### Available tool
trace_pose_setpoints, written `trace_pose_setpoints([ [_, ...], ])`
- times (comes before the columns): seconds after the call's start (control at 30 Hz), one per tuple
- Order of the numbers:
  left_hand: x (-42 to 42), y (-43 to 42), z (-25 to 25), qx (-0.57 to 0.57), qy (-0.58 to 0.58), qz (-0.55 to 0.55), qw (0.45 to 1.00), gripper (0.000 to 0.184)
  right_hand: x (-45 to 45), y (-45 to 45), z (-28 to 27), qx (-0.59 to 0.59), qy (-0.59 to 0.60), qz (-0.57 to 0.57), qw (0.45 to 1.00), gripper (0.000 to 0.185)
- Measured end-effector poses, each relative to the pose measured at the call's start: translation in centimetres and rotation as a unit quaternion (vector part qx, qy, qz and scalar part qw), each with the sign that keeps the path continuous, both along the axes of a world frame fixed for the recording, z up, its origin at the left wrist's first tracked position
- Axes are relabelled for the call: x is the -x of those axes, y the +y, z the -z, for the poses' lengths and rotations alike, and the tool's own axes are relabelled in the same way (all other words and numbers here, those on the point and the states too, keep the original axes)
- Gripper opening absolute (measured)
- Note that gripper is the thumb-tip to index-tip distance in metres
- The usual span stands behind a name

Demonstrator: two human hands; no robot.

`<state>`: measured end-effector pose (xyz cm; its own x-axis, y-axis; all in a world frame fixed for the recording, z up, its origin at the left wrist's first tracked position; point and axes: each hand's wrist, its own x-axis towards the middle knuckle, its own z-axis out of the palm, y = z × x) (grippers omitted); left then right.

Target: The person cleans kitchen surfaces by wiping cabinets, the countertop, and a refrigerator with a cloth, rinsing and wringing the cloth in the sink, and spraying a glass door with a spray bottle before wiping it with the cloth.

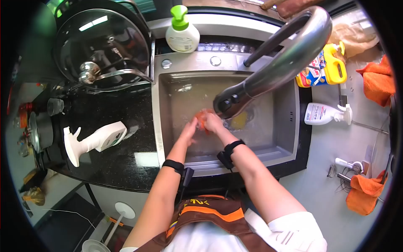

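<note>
Both of my hands are low in the steel sink (228, 164), under the spout of the dark faucet (289, 54). A small orange-red thing (203, 117) is between them; its kind is hard to make out because fingers cover much of it. My right hand (214, 123) is closed around its right side. The fingers of my left hand (191, 129) press on it from the left, with the thumb lower down. A yellow object (239, 120) lies in the sink to the right of my right hand, partly hidden by the faucet head.
On the left counter lies a white spray bottle (100, 138), with a glass lid (105, 46) behind it. A green-topped pump bottle (182, 35) stands behind the sink. To the right are a yellow jug (333, 69), another spray bottle (323, 114) and orange cloths (363, 195).
</note>
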<state>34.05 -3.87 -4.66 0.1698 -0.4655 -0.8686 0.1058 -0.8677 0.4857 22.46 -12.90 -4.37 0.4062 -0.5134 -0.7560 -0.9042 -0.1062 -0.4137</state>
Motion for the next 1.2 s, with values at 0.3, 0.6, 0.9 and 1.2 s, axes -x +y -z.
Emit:
trace_pose_setpoints([
  [0.3,0.9,-2.3,-2.0,0.186,0.3,-0.325,0.877,0.031,1.5,-0.7,0.6,0.356,-0.314,-0.084,0.876,0.026],
  [0.6,1.6,-2.4,-1.0,0.014,0.376,-0.339,0.862,0.052,4.7,-3.8,1.4,0.058,-0.32,-0.062,0.943,0.035],
  [0.9,3.8,-4.7,-8.4,0.085,0.514,-0.235,0.821,0.04,11.3,-10.5,-14.4,0.55,-0.256,0.103,0.788,0.032],
  [1.2,4.8,-3.6,-11.9,0.076,0.446,-0.37,0.811,0.037,17.3,-18.7,-10.0,0.684,-0.028,-0.003,0.729,0.051],
])
